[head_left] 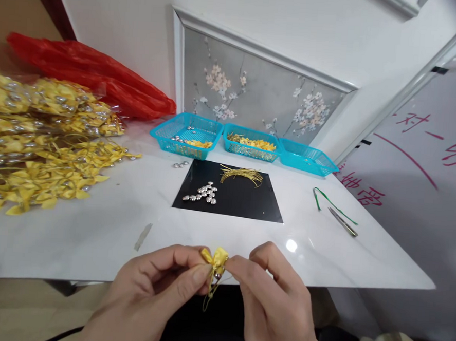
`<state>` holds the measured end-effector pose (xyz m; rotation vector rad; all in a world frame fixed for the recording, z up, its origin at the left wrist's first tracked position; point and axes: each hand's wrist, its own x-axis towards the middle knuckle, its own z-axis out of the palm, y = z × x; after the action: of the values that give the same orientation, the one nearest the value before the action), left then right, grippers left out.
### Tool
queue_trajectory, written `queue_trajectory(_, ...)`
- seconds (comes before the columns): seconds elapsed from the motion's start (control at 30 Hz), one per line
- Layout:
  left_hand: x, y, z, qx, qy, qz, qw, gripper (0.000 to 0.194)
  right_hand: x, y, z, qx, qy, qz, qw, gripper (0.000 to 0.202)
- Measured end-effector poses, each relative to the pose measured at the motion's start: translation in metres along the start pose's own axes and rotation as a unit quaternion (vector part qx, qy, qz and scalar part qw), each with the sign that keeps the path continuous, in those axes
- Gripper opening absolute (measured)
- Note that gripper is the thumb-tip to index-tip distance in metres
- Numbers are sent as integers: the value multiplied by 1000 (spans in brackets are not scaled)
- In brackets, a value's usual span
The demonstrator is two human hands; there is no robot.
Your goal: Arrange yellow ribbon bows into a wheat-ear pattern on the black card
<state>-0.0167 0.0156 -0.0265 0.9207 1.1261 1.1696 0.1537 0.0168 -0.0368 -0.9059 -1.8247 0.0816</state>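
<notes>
Over the table's front edge, my left hand (pixel 159 284) pinches a small yellow ribbon bow (pixel 219 258) between thumb and index finger. A silvery bead (pixel 217 276) sits just under the bow, and a thin gold cord (pixel 209 298) hangs below in a loop. My right hand (pixel 272 291) is closed at the bow's right side, its fingertips pinching at the cord there; the exact grip is partly hidden. On a black mat (pixel 237 204) beyond my hands lie several silvery beads (pixel 207 191) and a bundle of gold cords (pixel 243 175).
Three blue baskets (pixel 164 130) stand along the wall, two with yellow pieces (pixel 256 143). Bagged and loose yellow ribbon garlands (pixel 53 175) cover the left side, near a red plastic bag (pixel 90 74). Tweezers (pixel 343 222) and a green tie (pixel 336 205) lie at right.
</notes>
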Motion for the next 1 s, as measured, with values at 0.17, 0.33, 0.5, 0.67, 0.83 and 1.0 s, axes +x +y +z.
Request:
queue_trajectory(0.17,1,1,-2,7,-11,-3,1000,20,2,-2,1,10,16,17,1000,32)
queue_trajectory(0.33,0,1,-3,13,-10,-6,1000,19,8,0,-4,4,-22,-3,1000,34)
queue_trajectory(0.5,1,1,-3,21,-13,-6,1000,20,19,1,-15,0,-68,-47,997,33)
queue_trajectory(0.67,1,3,-5,18,-70,-21,997,20,24,4,-22,45,-116,-28,992,32)
queue_trajectory(0.83,-1,6,-4,8,-71,-24,997,21,25,8,-23,80,-138,-21,987,33)
queue_trajectory(1.0,-2,4,-3,12,-74,-23,997,19,28,9,-22,88,-138,-42,986,33)
